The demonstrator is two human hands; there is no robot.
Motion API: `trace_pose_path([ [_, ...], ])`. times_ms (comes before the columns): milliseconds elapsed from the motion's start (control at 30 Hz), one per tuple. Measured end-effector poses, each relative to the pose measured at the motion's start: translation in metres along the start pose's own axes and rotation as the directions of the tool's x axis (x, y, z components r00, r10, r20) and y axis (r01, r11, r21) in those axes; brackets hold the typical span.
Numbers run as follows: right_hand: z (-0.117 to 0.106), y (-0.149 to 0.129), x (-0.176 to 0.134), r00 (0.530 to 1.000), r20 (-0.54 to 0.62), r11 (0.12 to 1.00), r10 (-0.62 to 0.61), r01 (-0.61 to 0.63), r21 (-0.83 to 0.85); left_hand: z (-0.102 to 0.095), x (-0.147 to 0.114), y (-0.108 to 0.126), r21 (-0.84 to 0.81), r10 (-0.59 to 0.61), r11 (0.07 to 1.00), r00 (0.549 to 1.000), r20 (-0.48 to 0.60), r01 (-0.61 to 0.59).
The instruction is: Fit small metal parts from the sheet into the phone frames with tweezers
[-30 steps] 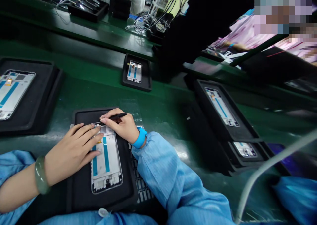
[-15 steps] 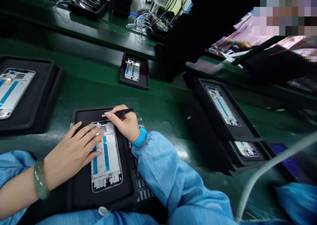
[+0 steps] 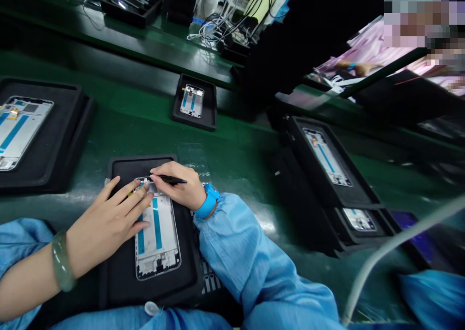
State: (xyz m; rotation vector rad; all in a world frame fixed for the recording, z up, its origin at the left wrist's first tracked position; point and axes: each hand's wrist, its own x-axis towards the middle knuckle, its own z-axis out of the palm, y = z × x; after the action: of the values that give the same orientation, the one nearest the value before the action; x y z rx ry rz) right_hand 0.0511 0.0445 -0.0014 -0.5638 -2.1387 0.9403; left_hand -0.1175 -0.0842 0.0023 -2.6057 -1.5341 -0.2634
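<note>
A silver phone frame (image 3: 165, 233) with blue strips lies in a black foam tray (image 3: 118, 286) in front of me. My left hand (image 3: 114, 216) rests over its upper left part, fingers spread and fingertips touching the frame. Between the thumb and fingers of my right hand (image 3: 183, 187) is a slim black tool (image 3: 173, 179), perhaps tweezers. Its tip is at the frame's top edge, mostly hidden by my fingers. Clear film (image 3: 192, 153) lies just beyond the tray.
More phone frames sit in black trays: a large stack at left (image 3: 58, 136), a small tray (image 3: 209, 112) ahead, and stacked trays (image 3: 359, 194) at right. A pale curved tube (image 3: 395, 247) crosses the lower right. Cables (image 3: 209, 30) lie at the back, near other people.
My right hand has tilted the black tool lower, closer to level, and moved slightly down and right. The left hand stays on the frame. The camera view has shifted a little.
</note>
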Motion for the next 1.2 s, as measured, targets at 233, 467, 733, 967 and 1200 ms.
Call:
trace_pose_path([
  [233,-0.022,-0.006,0.012,0.965,-0.245,0.996,0.090,-0.086,0.028,-0.001,0.000,0.001,0.041,0.014,0.999,1.000,0.001,-0.014],
  [467,-0.004,-0.006,0.008,0.973,-0.074,0.968,0.220,-0.209,0.139,0.001,0.000,0.001,0.091,0.033,0.995,0.999,-0.026,-0.031],
  [733,0.002,-0.005,0.008,0.978,-0.094,0.980,0.185,-0.177,0.091,-0.001,0.001,0.002,0.079,0.008,0.997,0.998,-0.055,-0.004],
  [967,0.003,-0.012,0.015,0.997,0.065,0.982,-0.034,0.046,-0.184,-0.002,0.002,0.003,0.073,-0.001,0.997,0.999,-0.039,0.004],
  [1200,-0.027,-0.028,0.056,0.955,0.288,0.889,0.067,0.074,-0.452,0.002,0.001,0.001,0.031,-0.026,0.999,0.998,-0.058,0.027],
])
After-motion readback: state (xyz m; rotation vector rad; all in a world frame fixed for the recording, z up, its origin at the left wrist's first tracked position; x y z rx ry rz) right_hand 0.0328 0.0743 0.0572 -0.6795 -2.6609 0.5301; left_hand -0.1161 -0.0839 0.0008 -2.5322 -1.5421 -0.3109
